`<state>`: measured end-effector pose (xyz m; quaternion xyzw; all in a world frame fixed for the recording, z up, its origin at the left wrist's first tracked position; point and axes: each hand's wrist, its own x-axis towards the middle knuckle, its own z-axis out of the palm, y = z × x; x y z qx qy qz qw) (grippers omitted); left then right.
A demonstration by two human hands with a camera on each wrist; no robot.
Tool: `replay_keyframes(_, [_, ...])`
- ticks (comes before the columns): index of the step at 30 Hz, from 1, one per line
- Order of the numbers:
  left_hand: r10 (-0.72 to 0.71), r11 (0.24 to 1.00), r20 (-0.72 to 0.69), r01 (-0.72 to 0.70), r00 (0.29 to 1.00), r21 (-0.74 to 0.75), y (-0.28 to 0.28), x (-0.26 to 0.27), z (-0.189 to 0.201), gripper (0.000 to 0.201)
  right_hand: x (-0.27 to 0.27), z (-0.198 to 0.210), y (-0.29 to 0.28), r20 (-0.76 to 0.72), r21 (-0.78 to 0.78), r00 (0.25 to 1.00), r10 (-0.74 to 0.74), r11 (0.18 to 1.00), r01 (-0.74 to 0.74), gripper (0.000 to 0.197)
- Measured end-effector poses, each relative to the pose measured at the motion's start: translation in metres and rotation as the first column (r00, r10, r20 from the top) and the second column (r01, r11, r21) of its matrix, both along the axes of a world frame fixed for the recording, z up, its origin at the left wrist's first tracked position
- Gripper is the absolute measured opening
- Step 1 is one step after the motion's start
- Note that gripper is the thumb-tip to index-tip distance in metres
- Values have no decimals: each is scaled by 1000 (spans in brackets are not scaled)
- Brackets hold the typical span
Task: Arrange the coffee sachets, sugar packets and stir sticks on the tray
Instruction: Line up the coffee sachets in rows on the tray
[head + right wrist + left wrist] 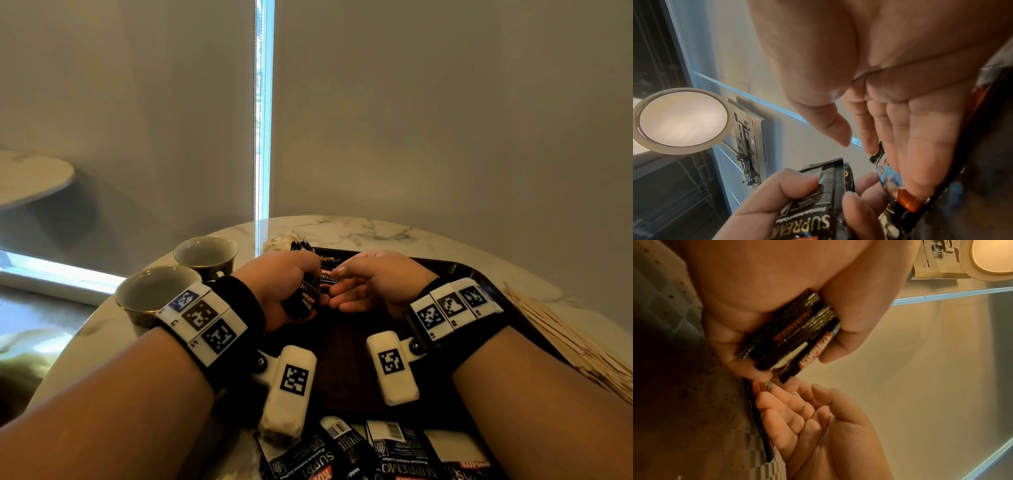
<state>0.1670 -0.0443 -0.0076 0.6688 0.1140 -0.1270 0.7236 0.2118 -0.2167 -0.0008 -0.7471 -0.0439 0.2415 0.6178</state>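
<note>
The left hand (pixel 284 284) grips a bundle of black coffee sachets (pixel 797 337) over the dark tray (pixel 342 359). The sachets stand on edge, stacked flat against one another, with the thumb (pixel 849 331) pressed to one face of the stack and the curled fingers (pixel 731 344) wrapped round the other. Their lower ends stick out past the fingertips toward the right hand (pixel 373 284).

The right hand sits just beside the bundle, palm turned up, its fingers (pixel 906 146) loosely extended and slightly apart, the thumb (pixel 830 123) held clear of them. It pinches nothing; the fingertips lie close under the bundle's lower ends, and whether they touch it cannot be told. One more sachet (pixel 920 194) lies behind the backs of these fingers, on the tray.

On the near side of the tray, more sachets (pixel 387 452) lie loose, some overlapping its edge. Right of the tray, wooden stir sticks (pixel 565 339) lie in a spread heap on the marble table (pixel 359 229). Left of the tray stand two empty cups (pixel 150 294). At the tray's far left corner lies a pale pile of what may be sugar packets (pixel 277 242), too blurred to be sure.
</note>
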Motion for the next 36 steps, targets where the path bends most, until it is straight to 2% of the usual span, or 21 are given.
replay_keyframes(10, [0,1000,-4,0,1000,19,0,-2,1,23,2,-2,0,-20,-22,1000,-6,1000,6,14])
replay_keyframes(16, [-2,1000,-18,2,1000,18,-1,-1,-1,31,5,-3,-2,-2,-9,1000,-14,1000,14,14])
replay_keyframes(19, [1,1000,-4,-1,1000,7,-2,-1,0,32,6,-1,-5,79,16,993,-83,997,82,12])
replay_keyframes(22, [2,1000,14,-2,1000,2,-3,-2,1,30,14,2,-12,172,56,961,-217,976,211,9])
replay_keyframes(25, [5,1000,16,-5,1000,6,-3,-2,0,25,23,0,-20,164,56,935,-314,949,309,15])
replay_keyframes(31, [-7,1000,-2,7,1000,15,-1,-2,2,29,18,-4,-19,3,-118,984,-181,977,180,28])
replay_keyframes(36, [-17,999,-6,17,1000,28,-1,-1,1,27,21,-8,-20,15,-239,991,-134,962,133,30])
